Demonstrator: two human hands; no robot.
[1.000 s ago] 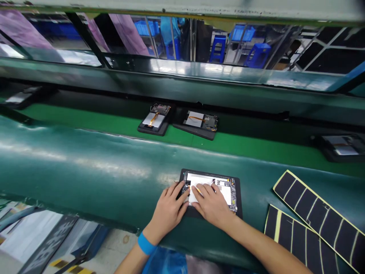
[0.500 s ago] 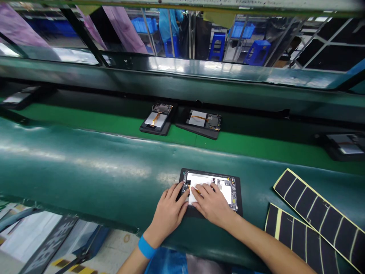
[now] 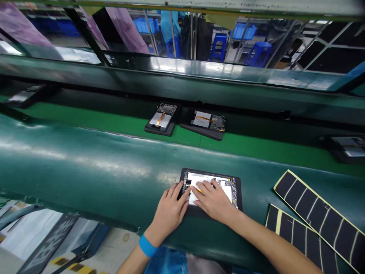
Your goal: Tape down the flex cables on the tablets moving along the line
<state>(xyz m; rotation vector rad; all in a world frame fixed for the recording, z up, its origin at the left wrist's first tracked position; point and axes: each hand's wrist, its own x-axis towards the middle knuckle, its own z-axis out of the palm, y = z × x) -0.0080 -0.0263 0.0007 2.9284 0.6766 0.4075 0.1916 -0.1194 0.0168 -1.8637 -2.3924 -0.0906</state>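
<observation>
An opened tablet (image 3: 232, 186) lies back-up on the dark green bench in front of me, its white battery, circuit boards and an orange flex cable showing. My left hand (image 3: 168, 211), with a blue wristband, rests at the tablet's left edge, fingers stretched flat, thumb on the frame. My right hand (image 3: 212, 199) lies flat over the tablet's middle, fingers spread and pressing on the battery by the orange cable. Neither hand holds anything.
Two more opened tablets (image 3: 161, 122) (image 3: 207, 123) ride on the bright green conveyor belt (image 3: 256, 150) beyond the bench; another tablet (image 3: 349, 149) is at the far right. Sheets of black foam strips with yellow backing (image 3: 316, 211) lie on the bench at right. Blue stools (image 3: 258, 53) stand behind.
The tablets on the conveyor have drifted a little to the right. My right hand's fingers have shifted slightly on the battery; my left hand stays at the edge.
</observation>
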